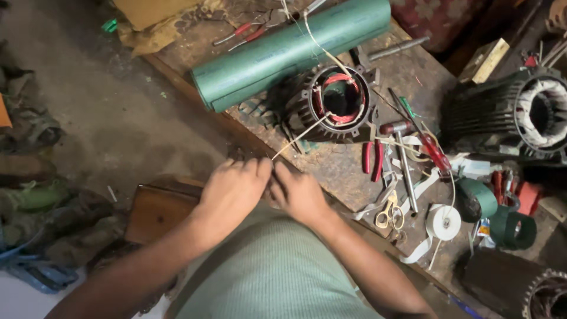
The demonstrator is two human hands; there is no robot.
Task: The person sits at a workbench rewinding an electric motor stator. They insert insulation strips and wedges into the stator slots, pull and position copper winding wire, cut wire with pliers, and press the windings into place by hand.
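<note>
My left hand (231, 190) and my right hand (301, 194) meet close together at the near edge of the wooden workbench (336, 165). Both pinch the near end of a thin white tape strip (298, 137). The strip runs up and away into a dark finned motor stator (332, 101) with red windings inside its bore. Another length of the strip leaves the stator's top and goes over the green roll. The fingertips are partly hidden behind each other.
A long green rolled sheet (289, 50) lies behind the stator. Red-handled pliers (373, 159), a hammer (401, 165), scissors (390, 214), a white tape roll (444, 222) and green tape rolls (512, 227) crowd the right. Another stator (514, 115) stands far right. Concrete floor (106, 112) lies left.
</note>
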